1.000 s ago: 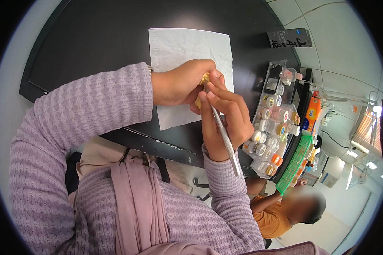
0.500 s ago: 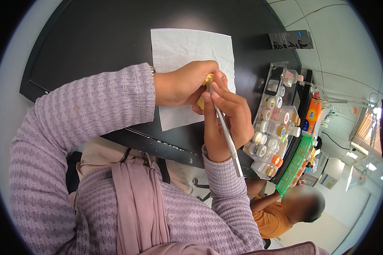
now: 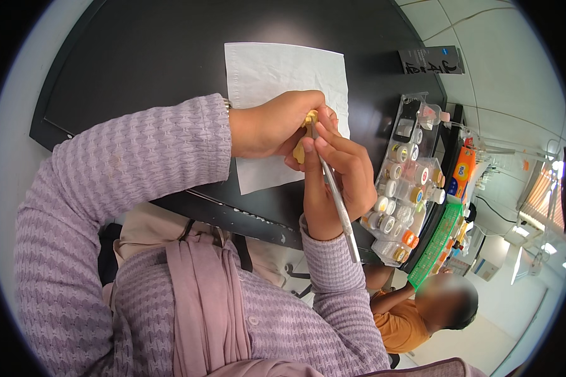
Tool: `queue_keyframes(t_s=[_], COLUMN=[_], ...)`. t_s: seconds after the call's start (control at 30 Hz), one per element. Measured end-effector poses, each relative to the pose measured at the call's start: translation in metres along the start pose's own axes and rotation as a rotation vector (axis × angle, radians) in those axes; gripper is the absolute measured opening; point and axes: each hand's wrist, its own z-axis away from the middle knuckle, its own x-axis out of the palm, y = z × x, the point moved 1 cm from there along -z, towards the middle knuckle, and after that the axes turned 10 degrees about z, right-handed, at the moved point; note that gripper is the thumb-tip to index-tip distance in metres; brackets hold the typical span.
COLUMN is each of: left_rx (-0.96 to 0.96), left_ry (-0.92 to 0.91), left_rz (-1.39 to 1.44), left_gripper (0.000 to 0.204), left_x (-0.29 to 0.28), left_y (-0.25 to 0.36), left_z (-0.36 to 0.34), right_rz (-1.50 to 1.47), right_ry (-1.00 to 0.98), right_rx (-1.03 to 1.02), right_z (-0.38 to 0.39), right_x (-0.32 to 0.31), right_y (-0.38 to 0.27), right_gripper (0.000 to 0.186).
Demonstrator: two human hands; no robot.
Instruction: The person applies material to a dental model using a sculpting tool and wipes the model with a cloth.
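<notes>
Both hands meet over a white paper sheet (image 3: 283,75). Left hand (image 3: 273,125) pinches a small yellow piece (image 3: 300,151) in closed fingers. Right hand (image 3: 336,179), fingers closed around a thin brush (image 3: 336,201), sets its tip at the piece's top. Painting looks underway; coverage unreadable. Paint pots (image 3: 402,188) sit just beyond right knuckles.
</notes>
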Motion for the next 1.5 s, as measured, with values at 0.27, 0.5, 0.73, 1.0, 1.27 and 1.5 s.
queue_keyframes(t_s=[0.27, 0.5, 0.73, 1.0, 1.27, 1.5], left_rx=[-0.027, -0.008, -0.008, 0.010, 0.024, -0.011], left_ry=[-0.055, -0.045, -0.044, -0.057, -0.052, -0.066], left_rz=[-0.014, -0.010, -0.015, -0.046, -0.083, -0.074], left_gripper=[0.036, 0.039, 0.038, 0.038, 0.039, 0.038], left_x=[0.0007, -0.0012, -0.0020, -0.0023, -0.0027, -0.0008], left_y=[0.0019, -0.0008, -0.0001, -0.0021, -0.0018, 0.0003], left_z=[0.0032, -0.0003, 0.0005, -0.0020, 0.0000, 0.0019], right_rz=[-0.053, 0.010, 0.017, -0.095, -0.023, -0.106], right_ry=[-0.012, 0.013, -0.031, 0.018, -0.044, -0.011], right_rx=[0.029, -0.023, -0.015, 0.017, -0.025, 0.014], right_z=[-0.0008, 0.0004, -0.0020, 0.0003, -0.0010, 0.0000], right_x=[-0.0022, -0.0003, -0.0018, -0.0005, -0.0022, -0.0029], right_y=[-0.0015, -0.0032, -0.0049, -0.0037, -0.0031, -0.0021], right_gripper=[0.015, 0.015, 0.015, 0.016, 0.016, 0.018])
